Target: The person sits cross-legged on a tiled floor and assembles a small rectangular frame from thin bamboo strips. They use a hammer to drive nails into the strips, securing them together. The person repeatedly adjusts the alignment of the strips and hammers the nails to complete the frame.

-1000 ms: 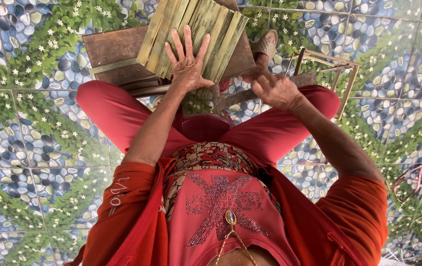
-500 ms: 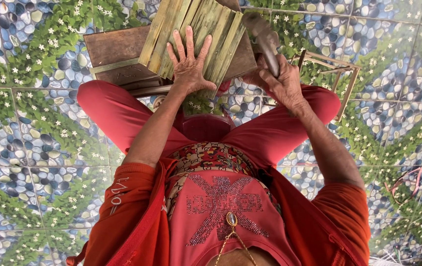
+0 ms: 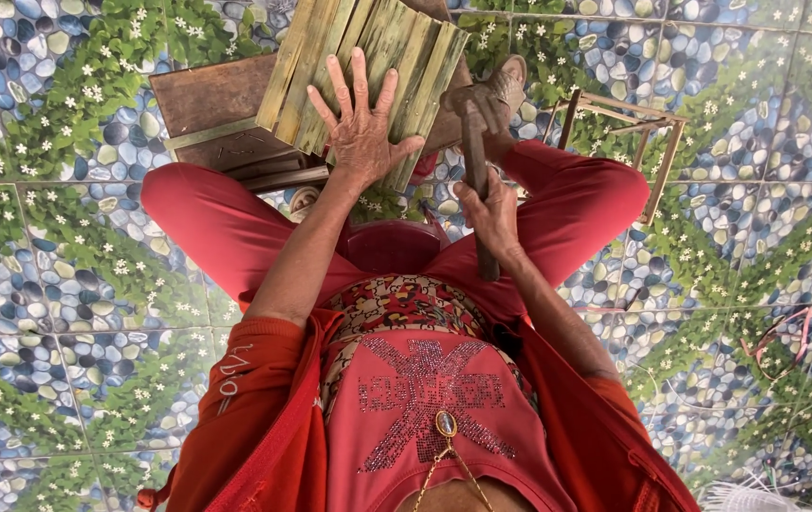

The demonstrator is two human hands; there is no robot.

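My left hand point(image 3: 360, 123) lies flat, fingers spread, on a panel of greenish bamboo slats point(image 3: 330, 66) that rests on a brown wooden block point(image 3: 212, 100) in front of my knees. My right hand point(image 3: 491, 213) grips the wooden handle of a hammer point(image 3: 475, 152), whose head is raised beside the panel's right edge. I sit with red trousers spread to both sides, and a foot in a sandal point(image 3: 506, 85) shows behind the hammer head.
A small open frame of thin wooden sticks point(image 3: 657, 142) stands on the floor to the right. The floor is tiled with a pebble-and-leaf pattern point(image 3: 64, 284). Loose strips and scraps lie at the lower right point(image 3: 785, 341).
My right hand has picked up the hammer from the right and swung it toward the panel's right edge. The left hand has stayed pressed on the slats.
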